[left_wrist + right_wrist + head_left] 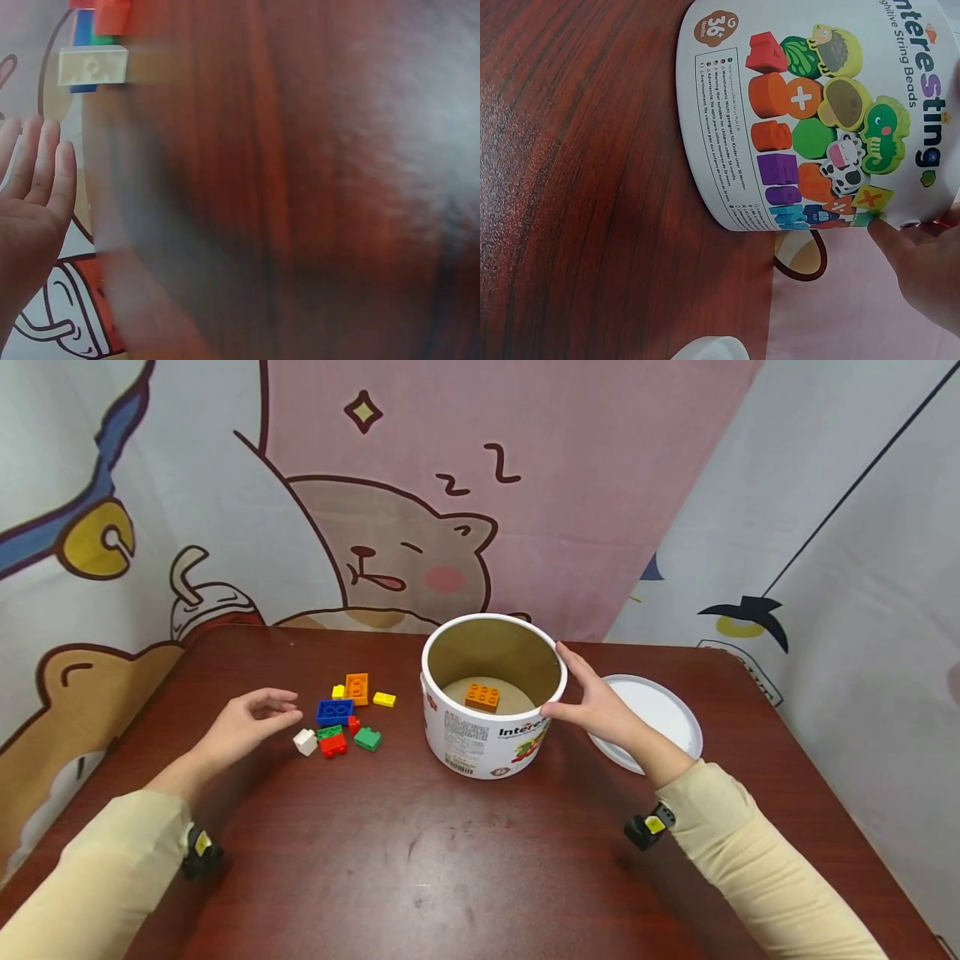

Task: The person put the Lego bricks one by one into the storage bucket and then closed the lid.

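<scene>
My left hand hovers beside the loose bricks, fingers extended and nothing held. Nearest to its fingertips lies a white brick, which the left wrist view shows past the straight fingers of the left hand. Close by are a blue brick, an orange brick, a red brick, a green brick and a yellow brick. With thumb and fingers, my right hand holds the rim of a white printed tub. Inside the tub sits another orange brick.
A round white lid lies on the brown table, right of the tub and partly behind my right forearm. Behind the table hangs a cartoon-printed cloth.
</scene>
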Demonstrator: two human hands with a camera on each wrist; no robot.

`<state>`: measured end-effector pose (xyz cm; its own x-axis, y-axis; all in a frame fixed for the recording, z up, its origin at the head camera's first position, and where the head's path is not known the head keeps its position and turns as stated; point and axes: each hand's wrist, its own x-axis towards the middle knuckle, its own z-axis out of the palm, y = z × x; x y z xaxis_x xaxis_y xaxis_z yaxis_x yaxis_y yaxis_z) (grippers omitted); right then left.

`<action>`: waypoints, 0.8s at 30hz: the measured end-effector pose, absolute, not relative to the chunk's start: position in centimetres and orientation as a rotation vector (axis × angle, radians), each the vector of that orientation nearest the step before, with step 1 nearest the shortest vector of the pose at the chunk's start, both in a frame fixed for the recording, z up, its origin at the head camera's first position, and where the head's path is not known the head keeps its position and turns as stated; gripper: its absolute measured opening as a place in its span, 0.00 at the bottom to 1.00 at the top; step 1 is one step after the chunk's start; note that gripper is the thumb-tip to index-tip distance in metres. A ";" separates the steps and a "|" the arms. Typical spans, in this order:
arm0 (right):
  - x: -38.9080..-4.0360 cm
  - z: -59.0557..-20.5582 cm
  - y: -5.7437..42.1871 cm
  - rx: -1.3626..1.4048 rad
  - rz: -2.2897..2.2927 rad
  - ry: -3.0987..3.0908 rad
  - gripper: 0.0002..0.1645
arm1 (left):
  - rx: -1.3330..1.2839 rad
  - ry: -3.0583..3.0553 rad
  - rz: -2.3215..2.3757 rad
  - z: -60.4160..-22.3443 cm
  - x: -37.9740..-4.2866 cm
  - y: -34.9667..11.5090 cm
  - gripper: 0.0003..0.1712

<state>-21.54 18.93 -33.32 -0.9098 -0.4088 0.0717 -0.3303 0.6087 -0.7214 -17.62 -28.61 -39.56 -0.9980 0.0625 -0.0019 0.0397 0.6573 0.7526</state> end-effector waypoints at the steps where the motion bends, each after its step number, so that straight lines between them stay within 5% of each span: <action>1: -21.6 -33.4 18.9 -0.628 -1.193 2.726 0.66 | 0.094 2.819 1.282 -39.7 -17.5 -28.6 0.30; 24: -21.7 -33.7 18.9 -0.660 -1.223 2.724 0.63 | 0.195 2.704 1.143 -41.2 -17.4 -28.3 0.25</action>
<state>-21.65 18.94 -33.73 -0.9035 -0.4173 0.0977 -0.3503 0.5876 -0.7294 -17.37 -28.32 -41.22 -0.9715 0.1975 -0.1313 0.0434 0.6924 0.7202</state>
